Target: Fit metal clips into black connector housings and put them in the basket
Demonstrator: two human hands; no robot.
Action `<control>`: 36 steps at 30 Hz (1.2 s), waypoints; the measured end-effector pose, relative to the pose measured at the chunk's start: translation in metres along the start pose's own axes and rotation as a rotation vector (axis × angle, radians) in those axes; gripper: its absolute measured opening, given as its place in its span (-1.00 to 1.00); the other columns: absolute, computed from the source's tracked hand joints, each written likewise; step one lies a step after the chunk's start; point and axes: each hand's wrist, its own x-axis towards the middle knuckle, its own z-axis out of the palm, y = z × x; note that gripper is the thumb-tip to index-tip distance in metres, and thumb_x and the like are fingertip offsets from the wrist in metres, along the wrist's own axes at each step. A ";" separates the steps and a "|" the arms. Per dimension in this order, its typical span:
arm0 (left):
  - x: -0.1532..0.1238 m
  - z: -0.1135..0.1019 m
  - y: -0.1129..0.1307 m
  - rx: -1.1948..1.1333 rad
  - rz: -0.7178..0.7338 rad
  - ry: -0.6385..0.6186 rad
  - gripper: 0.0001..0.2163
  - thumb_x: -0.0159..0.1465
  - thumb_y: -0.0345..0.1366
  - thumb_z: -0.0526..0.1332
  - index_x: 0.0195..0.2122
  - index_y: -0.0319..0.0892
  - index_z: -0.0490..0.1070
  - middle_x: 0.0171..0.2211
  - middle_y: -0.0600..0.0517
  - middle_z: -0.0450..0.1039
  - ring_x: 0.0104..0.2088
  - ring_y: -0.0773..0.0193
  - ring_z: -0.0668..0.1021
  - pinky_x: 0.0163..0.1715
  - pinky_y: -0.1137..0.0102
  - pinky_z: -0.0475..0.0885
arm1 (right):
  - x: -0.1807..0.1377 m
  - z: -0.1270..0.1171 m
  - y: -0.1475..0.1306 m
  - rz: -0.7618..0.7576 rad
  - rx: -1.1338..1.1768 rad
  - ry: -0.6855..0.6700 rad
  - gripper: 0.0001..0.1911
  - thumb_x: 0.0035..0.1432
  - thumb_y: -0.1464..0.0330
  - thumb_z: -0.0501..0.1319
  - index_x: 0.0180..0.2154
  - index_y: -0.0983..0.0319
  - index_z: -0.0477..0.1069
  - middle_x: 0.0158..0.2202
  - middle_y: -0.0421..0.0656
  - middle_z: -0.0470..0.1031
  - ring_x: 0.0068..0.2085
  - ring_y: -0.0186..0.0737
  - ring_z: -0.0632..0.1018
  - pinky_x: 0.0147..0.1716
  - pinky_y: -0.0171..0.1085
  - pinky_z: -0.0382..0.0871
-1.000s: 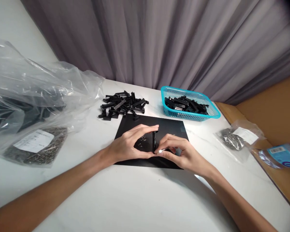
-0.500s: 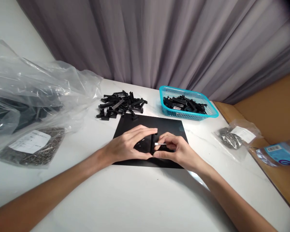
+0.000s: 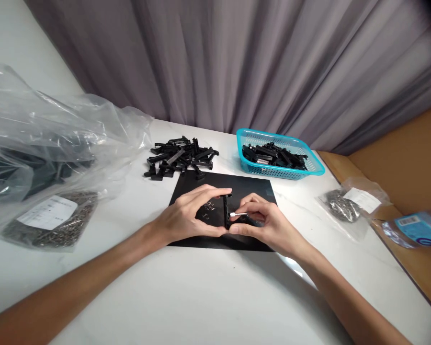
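Note:
A narrow black plastic part (image 3: 226, 211) stands lengthwise between the thumb and fingertips of my left hand (image 3: 190, 213), which grips it by its two ends. My right hand (image 3: 264, 218) pinches a small white-and-silver pin-like piece (image 3: 237, 214), its white end against the right side of the black part. My right thumb tip lies close to the part's lower end. Under both hands is a black mat (image 3: 251, 184). Small shiny metal pieces (image 3: 209, 206) lie on it beneath my left palm. Dark bits by my right fingers are partly hidden.
Behind the mat is a pile of black plastic parts (image 3: 181, 155). A blue basket (image 3: 282, 173) at back right holds more. Bags of small metal pieces lie left (image 3: 57, 220) and right (image 3: 345, 206), beside a large clear plastic bag (image 3: 104, 124) and a blue-labelled packet (image 3: 416, 227).
The black part has tilted slightly within my left hand, and the metal pieces under the palm show more clearly. My right hand still keeps the small piece against the part.

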 end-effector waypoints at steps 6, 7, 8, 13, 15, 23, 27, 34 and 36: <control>0.003 -0.003 0.002 0.011 -0.062 0.053 -0.34 0.10 -0.12 0.53 0.19 -0.19 0.42 -0.12 -0.06 0.60 -0.17 0.19 0.66 -0.09 0.33 0.63 | -0.002 -0.008 -0.006 -0.038 -0.019 -0.036 -0.73 0.32 0.11 0.31 -0.11 0.12 0.66 -0.16 -0.13 0.36 -0.17 -0.22 0.43 -0.23 -0.25 0.37; 0.004 -0.003 0.002 0.009 -0.064 0.044 -0.34 0.10 -0.11 0.53 0.19 -0.19 0.42 -0.12 -0.06 0.60 -0.17 0.19 0.66 -0.08 0.33 0.63 | -0.002 -0.008 -0.006 -0.041 -0.023 -0.021 -0.73 0.32 0.12 0.31 -0.12 0.12 0.66 -0.16 -0.13 0.36 -0.17 -0.22 0.43 -0.24 -0.25 0.37; 0.003 -0.002 0.002 0.004 -0.066 0.035 -0.33 0.10 -0.11 0.53 0.20 -0.20 0.41 -0.11 -0.06 0.60 -0.16 0.19 0.66 -0.07 0.33 0.63 | -0.002 -0.007 -0.006 -0.044 -0.020 -0.012 -0.74 0.31 0.12 0.32 -0.13 0.12 0.65 -0.16 -0.13 0.37 -0.17 -0.21 0.44 -0.24 -0.24 0.37; -0.001 0.000 -0.001 -0.020 -0.143 0.007 -0.34 0.10 -0.14 0.54 0.20 -0.17 0.41 -0.03 -0.06 0.60 -0.11 0.17 0.67 -0.01 0.30 0.62 | -0.002 -0.011 -0.008 -0.074 -0.045 -0.046 -0.82 0.30 0.20 0.35 -0.23 0.17 0.62 -0.16 -0.14 0.38 -0.15 -0.22 0.47 -0.18 -0.25 0.40; -0.002 0.000 -0.005 -0.010 -0.192 0.006 -0.34 0.10 -0.14 0.53 0.20 -0.16 0.41 0.00 -0.06 0.60 -0.09 0.16 0.67 0.02 0.28 0.62 | -0.004 -0.017 -0.011 -0.106 -0.117 -0.117 -0.85 0.32 0.24 0.34 -0.24 0.17 0.63 -0.21 -0.16 0.42 -0.17 -0.24 0.49 -0.17 -0.26 0.38; -0.002 0.003 -0.017 0.011 -0.308 0.009 -0.35 0.10 -0.10 0.53 0.18 -0.17 0.42 -0.02 -0.05 0.60 -0.07 0.15 0.66 0.06 0.24 0.62 | -0.005 -0.019 -0.007 -0.112 -0.392 -0.483 -0.66 0.11 0.13 0.49 -0.14 0.17 0.59 -0.29 -0.24 0.49 -0.24 -0.24 0.49 -0.20 -0.26 0.33; -0.004 0.003 -0.016 0.020 -0.316 -0.022 -0.35 0.12 -0.09 0.51 0.20 -0.15 0.39 0.00 -0.05 0.59 -0.06 0.15 0.66 0.06 0.24 0.62 | -0.003 -0.003 0.001 -0.173 -0.434 -0.464 -0.73 0.21 0.14 0.43 -0.18 0.17 0.55 -0.35 -0.26 0.46 -0.24 -0.25 0.48 -0.15 -0.26 0.32; -0.003 0.002 -0.014 0.045 -0.329 -0.033 -0.37 0.15 -0.11 0.49 0.22 -0.12 0.37 0.04 -0.05 0.57 -0.03 0.14 0.65 0.07 0.23 0.62 | 0.001 0.022 0.015 -0.268 -0.510 -0.121 -0.85 0.39 0.25 0.28 -0.16 0.20 0.52 -0.35 -0.21 0.45 -0.31 -0.24 0.45 -0.24 -0.26 0.27; -0.003 0.002 -0.015 0.050 -0.323 -0.021 -0.37 0.15 -0.12 0.49 0.22 -0.12 0.38 0.03 -0.05 0.57 -0.04 0.14 0.66 0.06 0.22 0.62 | 0.002 0.020 0.015 -0.276 -0.502 -0.077 -0.85 0.40 0.27 0.27 -0.17 0.21 0.53 -0.38 -0.21 0.45 -0.33 -0.24 0.44 -0.26 -0.25 0.26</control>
